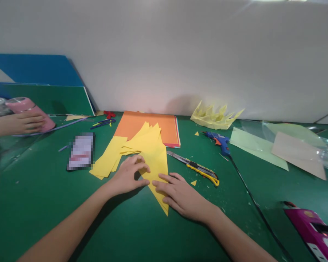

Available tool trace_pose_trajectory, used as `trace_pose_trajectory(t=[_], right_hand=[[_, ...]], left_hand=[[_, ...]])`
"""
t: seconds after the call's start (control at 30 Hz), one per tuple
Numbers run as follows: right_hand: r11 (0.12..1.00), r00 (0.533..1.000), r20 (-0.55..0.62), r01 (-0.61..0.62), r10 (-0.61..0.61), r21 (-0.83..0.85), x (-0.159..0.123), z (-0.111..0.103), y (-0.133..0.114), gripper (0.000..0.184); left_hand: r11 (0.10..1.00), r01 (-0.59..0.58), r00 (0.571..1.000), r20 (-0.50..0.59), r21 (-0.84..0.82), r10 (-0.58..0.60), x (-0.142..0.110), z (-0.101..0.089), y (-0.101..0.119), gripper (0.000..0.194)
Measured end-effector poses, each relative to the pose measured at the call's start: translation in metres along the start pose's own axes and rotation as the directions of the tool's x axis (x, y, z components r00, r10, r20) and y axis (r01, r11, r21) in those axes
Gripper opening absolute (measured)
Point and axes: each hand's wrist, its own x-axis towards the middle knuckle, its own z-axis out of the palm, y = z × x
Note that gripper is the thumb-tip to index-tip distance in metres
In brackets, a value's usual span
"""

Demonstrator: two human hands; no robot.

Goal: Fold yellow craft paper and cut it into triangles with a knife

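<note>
Pointed yellow paper pieces (154, 156) lie in an overlapping stack on the green table, their long tips towards me. My left hand (129, 173) is at the stack's left edge, fingers curved and thumb apart, holding nothing. Across the lower right of the yellow paper rests my right hand (182, 194), fingers spread. Flat yellow paper strips (108, 158) are left of the stack. Beneath its far end is a pile of coloured sheets with orange paper (166, 125) on top. A yellow utility knife (195, 167), blade out, lies just right of the stack.
Right of centre are a blue glue gun (220, 141) with a black cord and a folded pale-yellow paper piece (215, 117). A magenta power strip (307, 225) sits at lower right. At left are a phone (82, 151) and another person's hand (27, 122) on a pink bottle (47, 122).
</note>
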Motion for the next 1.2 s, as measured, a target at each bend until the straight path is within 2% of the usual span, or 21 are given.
trace_pose_trajectory(t=[0.27, 0.3, 0.37, 0.4, 0.43, 0.47, 0.5, 0.57, 0.6, 0.7, 0.77, 0.83, 0.9, 0.97, 1.03, 1.1, 1.13, 1.2], right_hand=[[0.999, 1.0, -0.006, 0.031, -0.031, 0.023, -0.001, 0.001, 0.0, 0.028], [0.998, 0.998, -0.042, 0.04, -0.038, 0.041, -0.001, 0.002, 0.001, 0.026], [0.996, 0.975, -0.22, 0.002, 0.018, 0.091, -0.002, 0.003, 0.005, 0.023], [0.99, 0.938, -0.335, -0.051, 0.092, 0.129, -0.001, 0.004, 0.007, 0.022], [0.975, 0.877, -0.438, -0.127, 0.196, 0.183, 0.0, 0.004, 0.01, 0.022], [0.946, 0.815, -0.491, -0.206, 0.307, 0.251, 0.002, 0.004, 0.013, 0.025], [0.904, 0.773, -0.485, -0.272, 0.41, 0.33, 0.005, 0.004, 0.015, 0.03], [0.784, 0.746, -0.361, -0.335, 0.56, 0.523, 0.013, 0.005, 0.018, 0.046], [0.707, 0.74, -0.294, -0.329, 0.605, 0.626, 0.018, 0.006, 0.017, 0.054], [0.493, 0.705, -0.194, -0.249, 0.683, 0.833, 0.033, 0.011, 0.011, 0.074], [0.441, 0.705, -0.169, -0.223, 0.689, 0.869, 0.04, 0.015, 0.005, 0.082], [0.41, 0.712, -0.164, -0.188, 0.683, 0.892, 0.043, 0.02, 0.003, 0.084], [0.351, 0.707, -0.176, -0.108, 0.685, 0.93, 0.042, 0.022, 0.004, 0.083], [0.282, 0.692, -0.205, 0.002, 0.692, 0.959, 0.041, 0.023, 0.007, 0.082], [0.238, 0.678, -0.233, 0.088, 0.697, 0.967, 0.04, 0.023, 0.009, 0.082], [0.208, 0.666, -0.243, 0.134, 0.705, 0.969, 0.04, 0.023, 0.01, 0.083], [0.194, 0.664, -0.241, 0.146, 0.708, 0.97, 0.04, 0.022, 0.009, 0.084], [0.167, 0.668, -0.234, 0.164, 0.707, 0.972, 0.042, 0.022, 0.007, 0.086]], left_hand=[[1.0, 0.006, 0.999, -0.036, 0.019, -0.005, -0.002, 0.003, 0.003, 0.019], [1.0, 0.009, 0.999, -0.039, 0.019, -0.009, -0.003, 0.003, 0.004, 0.019], [1.0, 0.017, 0.999, -0.044, 0.014, -0.016, -0.003, 0.003, 0.006, 0.019], [1.0, 0.022, 0.999, -0.046, 0.01, -0.022, -0.003, 0.003, 0.007, 0.019], [1.0, 0.029, 0.999, -0.046, 0.006, -0.029, -0.003, 0.003, 0.008, 0.019], [0.999, 0.035, 0.998, -0.044, 0.002, -0.034, -0.003, 0.002, 0.009, 0.02], [0.999, 0.038, 0.998, -0.04, -0.002, -0.039, -0.003, 0.002, 0.009, 0.02], [0.999, 0.04, 0.999, -0.035, -0.005, -0.04, -0.003, 0.002, 0.01, 0.02], [0.999, 0.039, 0.999, -0.036, -0.002, -0.039, -0.003, 0.002, 0.01, 0.02], [1.0, 0.028, 0.998, -0.055, 0.012, -0.028, -0.003, 0.003, 0.007, 0.019], [1.0, 0.017, 0.996, -0.086, 0.009, -0.016, -0.004, 0.006, 0.004, 0.02], [1.0, 0.019, 0.986, -0.163, -0.019, -0.021, -0.005, 0.011, 0.001, 0.025], [0.996, 0.017, 0.953, -0.301, -0.089, -0.043, -0.004, 0.018, 0.0, 0.041], [0.977, -0.01, 0.886, -0.455, -0.213, -0.09, -0.003, 0.026, 0.002, 0.062], [0.915, -0.023, 0.815, -0.537, -0.403, -0.216, -0.001, 0.032, 0.008, 0.076], [0.767, -0.022, 0.777, -0.494, -0.642, -0.391, 0.001, 0.033, 0.015, 0.076], [0.662, -0.011, 0.787, -0.414, -0.75, -0.456, 0.002, 0.032, 0.019, 0.073], [0.476, 0.057, 0.84, -0.216, -0.877, -0.498, 0.002, 0.027, 0.026, 0.061]])
